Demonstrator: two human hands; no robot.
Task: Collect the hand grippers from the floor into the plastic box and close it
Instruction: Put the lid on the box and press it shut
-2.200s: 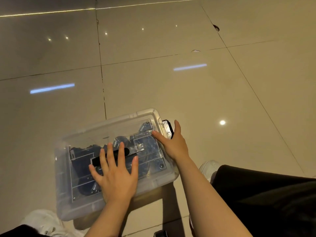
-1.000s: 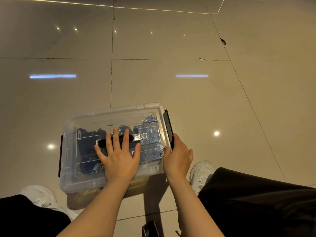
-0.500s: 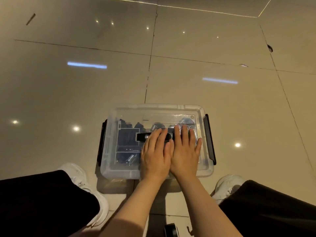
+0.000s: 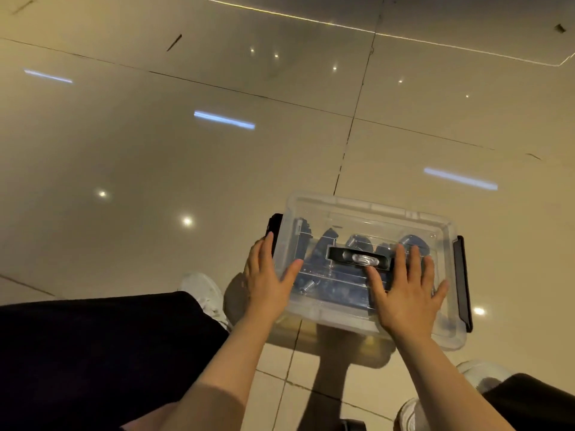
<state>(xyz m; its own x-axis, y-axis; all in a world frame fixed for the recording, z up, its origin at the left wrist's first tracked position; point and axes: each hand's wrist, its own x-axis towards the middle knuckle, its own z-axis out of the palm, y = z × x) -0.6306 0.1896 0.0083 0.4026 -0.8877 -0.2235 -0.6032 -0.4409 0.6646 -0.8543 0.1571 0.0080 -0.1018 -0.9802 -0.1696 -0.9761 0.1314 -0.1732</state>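
While both hands lie flat, left hand (image 4: 270, 283) against the side clip (image 4: 273, 229), right hand (image 4: 406, 292) on the lid (image 4: 367, 219), the plastic box (image 4: 357, 318) looks stiff, slick, probably light; grip its ends.

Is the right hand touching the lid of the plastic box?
Touching. The head view shows the right hand lying flat, fingers spread, on the lid.

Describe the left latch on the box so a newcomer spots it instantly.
Find the clear plastic box on the tiled floor. The left latch is the black clip on its left end, under the left hand's fingertips; the right latch is untouched.
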